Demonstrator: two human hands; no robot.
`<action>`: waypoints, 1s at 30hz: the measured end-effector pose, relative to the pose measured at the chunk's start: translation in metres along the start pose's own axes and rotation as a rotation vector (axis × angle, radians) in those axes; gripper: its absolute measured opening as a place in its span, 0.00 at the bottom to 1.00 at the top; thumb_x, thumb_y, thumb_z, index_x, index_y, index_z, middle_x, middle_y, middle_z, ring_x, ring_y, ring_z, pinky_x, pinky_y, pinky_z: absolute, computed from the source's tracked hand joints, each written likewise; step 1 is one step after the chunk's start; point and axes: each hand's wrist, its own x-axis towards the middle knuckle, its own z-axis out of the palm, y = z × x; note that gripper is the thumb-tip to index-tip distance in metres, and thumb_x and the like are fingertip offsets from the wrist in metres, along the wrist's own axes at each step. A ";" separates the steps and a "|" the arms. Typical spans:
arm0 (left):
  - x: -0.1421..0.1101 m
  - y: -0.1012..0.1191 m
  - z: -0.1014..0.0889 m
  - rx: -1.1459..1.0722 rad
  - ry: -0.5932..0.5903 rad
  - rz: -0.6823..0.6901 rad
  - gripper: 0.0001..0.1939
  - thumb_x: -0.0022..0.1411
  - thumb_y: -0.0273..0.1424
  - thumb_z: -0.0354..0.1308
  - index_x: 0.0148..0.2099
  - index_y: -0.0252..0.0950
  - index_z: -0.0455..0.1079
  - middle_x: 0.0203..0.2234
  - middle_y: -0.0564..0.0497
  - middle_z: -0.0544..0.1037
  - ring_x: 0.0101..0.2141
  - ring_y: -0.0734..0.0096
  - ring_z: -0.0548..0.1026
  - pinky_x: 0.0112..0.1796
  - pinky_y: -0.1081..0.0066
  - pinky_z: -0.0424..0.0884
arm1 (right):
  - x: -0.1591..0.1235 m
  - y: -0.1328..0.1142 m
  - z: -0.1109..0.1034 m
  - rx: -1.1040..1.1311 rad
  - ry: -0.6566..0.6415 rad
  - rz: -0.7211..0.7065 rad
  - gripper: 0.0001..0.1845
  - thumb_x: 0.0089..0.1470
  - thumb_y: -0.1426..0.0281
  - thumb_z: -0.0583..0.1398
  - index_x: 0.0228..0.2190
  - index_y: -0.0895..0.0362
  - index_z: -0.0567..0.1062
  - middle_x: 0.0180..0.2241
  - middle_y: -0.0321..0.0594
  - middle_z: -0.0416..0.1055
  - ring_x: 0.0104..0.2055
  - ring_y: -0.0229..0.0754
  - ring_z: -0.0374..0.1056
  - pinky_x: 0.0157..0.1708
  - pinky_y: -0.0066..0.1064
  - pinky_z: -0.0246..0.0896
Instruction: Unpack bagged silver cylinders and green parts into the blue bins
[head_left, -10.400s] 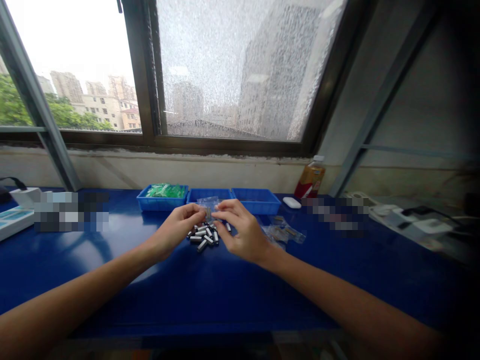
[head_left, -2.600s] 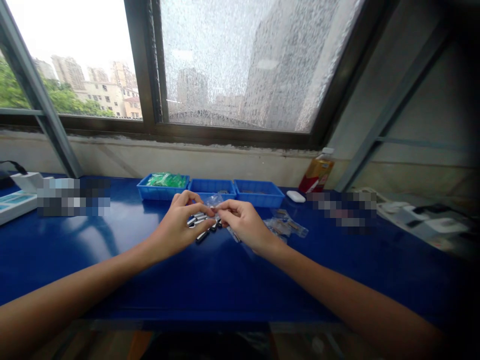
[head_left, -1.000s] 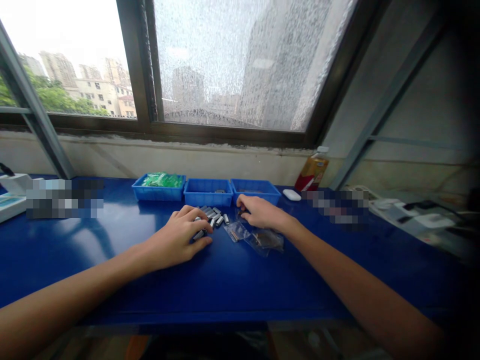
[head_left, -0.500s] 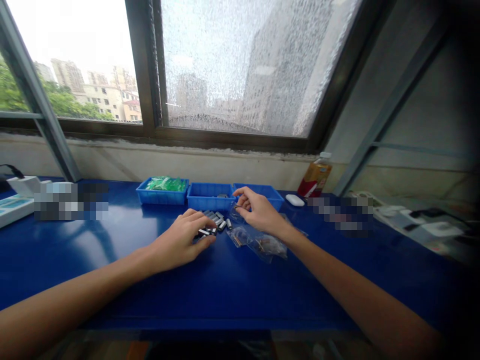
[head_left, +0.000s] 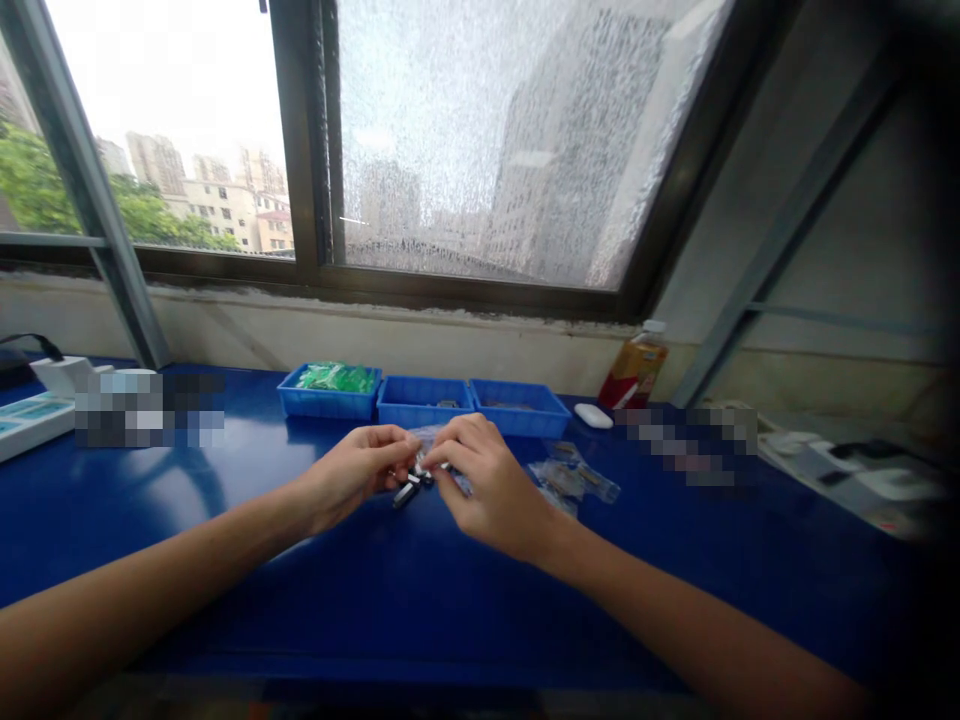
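My left hand point(head_left: 369, 468) and my right hand point(head_left: 487, 485) meet over the blue table, fingertips pinched together. Between them is a small clear plastic bag point(head_left: 429, 434), largely covered by my fingers, and both hands seem to grip it. Just below the fingertips lie small black-and-silver cylindrical pieces point(head_left: 406, 492); my hands hide part of the group. Beyond my right hand, several clear bags with small brownish parts point(head_left: 568, 476) rest on the table.
Along the back stand a blue bin with green packets point(head_left: 328, 402), a middle blue bin point(head_left: 422, 412) with a few grey pieces, and a right blue bin point(head_left: 521, 421). A white case point(head_left: 593, 416) and a bottle point(head_left: 634, 368) are farther right. A power strip point(head_left: 34, 420) lies left.
My right hand has come from near the right bin toward my left hand. My left hand has lifted off the cylindrical pieces, and the fingertips now meet around a clear bag.
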 end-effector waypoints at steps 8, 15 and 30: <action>-0.011 0.007 0.000 0.831 0.072 0.663 0.06 0.60 0.25 0.50 0.33 0.34 0.68 0.30 0.50 0.71 0.33 0.72 0.68 0.34 0.71 0.64 | 0.009 0.005 0.009 0.710 -0.131 0.687 0.21 0.55 0.59 0.49 0.23 0.61 0.70 0.21 0.38 0.66 0.24 0.35 0.61 0.23 0.27 0.53; -0.014 0.002 0.002 1.058 -0.018 0.678 0.08 0.59 0.27 0.51 0.40 0.38 0.70 0.36 0.48 0.71 0.39 0.67 0.66 0.41 0.66 0.65 | 0.010 0.020 -0.004 0.242 0.133 0.445 0.09 0.49 0.68 0.55 0.29 0.58 0.74 0.24 0.38 0.69 0.26 0.37 0.63 0.28 0.29 0.58; -0.011 -0.001 0.002 1.120 -0.142 0.555 0.09 0.60 0.29 0.50 0.40 0.37 0.70 0.37 0.48 0.71 0.39 0.65 0.66 0.43 0.64 0.64 | -0.001 0.055 -0.039 -0.263 -0.606 0.319 0.25 0.46 0.57 0.59 0.44 0.58 0.71 0.41 0.47 0.69 0.42 0.48 0.66 0.40 0.33 0.59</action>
